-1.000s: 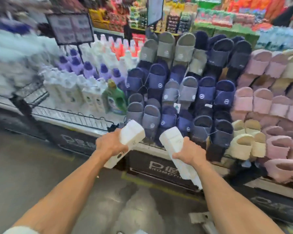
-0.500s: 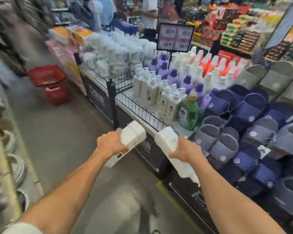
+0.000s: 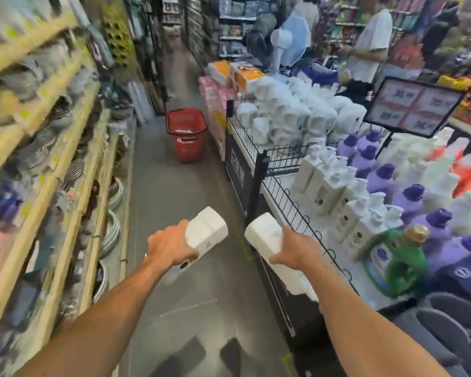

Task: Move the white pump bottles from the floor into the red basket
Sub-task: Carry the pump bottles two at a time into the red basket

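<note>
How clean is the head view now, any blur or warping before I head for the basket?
Head view: shelves on the left smear with motion blur; left hand, right hand and white pump bottles fairly sharp; red basket readable down the aisle; edges bend.

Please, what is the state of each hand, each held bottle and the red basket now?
left hand: grips left bottle.
right hand: grips right bottle.
left bottle: carried in the air, tilted.
right bottle: carried in the air, tilted.
red basket: upright on floor ahead, something white inside.

Arms outstretched, left hand (image 3: 172, 246) gripping, right hand (image 3: 297, 250) gripping
</note>
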The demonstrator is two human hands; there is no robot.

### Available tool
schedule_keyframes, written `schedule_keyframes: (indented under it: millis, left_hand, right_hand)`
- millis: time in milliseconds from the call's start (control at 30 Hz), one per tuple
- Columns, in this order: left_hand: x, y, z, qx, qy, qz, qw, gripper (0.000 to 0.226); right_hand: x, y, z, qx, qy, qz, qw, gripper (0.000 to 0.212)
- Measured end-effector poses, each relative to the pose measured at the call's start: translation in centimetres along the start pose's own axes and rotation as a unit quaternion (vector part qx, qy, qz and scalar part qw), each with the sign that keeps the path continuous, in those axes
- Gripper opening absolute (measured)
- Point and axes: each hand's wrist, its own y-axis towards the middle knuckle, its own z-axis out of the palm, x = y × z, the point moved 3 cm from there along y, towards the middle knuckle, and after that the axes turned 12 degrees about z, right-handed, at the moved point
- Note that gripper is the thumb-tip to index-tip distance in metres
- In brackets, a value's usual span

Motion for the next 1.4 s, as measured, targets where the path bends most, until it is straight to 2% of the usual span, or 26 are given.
schedule_keyframes:
  millis: [200,333,867,1400]
  left_hand:
    - [4.7,0.3,-0.9,-0.014,-0.011,-0.066,0.998,0.072]
    - [7.6,1.4,-1.6,-0.020,-0.021,-0.098,0.995,0.070]
    - [18.9,10.6,-5.2,-0.022,-0.027,-0.096,0.995,0.072]
    - [20.3,25.7,-6.8,-0.003,-0.026,-0.089,0.996,0.071]
  right_hand:
    - [4.7,4.7,-0.8,0.012,-0.034,-0.063,0.997,0.071]
    - [8.5,7.3,-1.3,0.017,-0.052,-0.085,0.995,0.074]
    - [22.1,15.3,-4.6,0.020,-0.061,-0.088,0.994,0.066]
    - [27.9,29.7,-6.7,0.061,-0.056,-0.104,0.991,0.074]
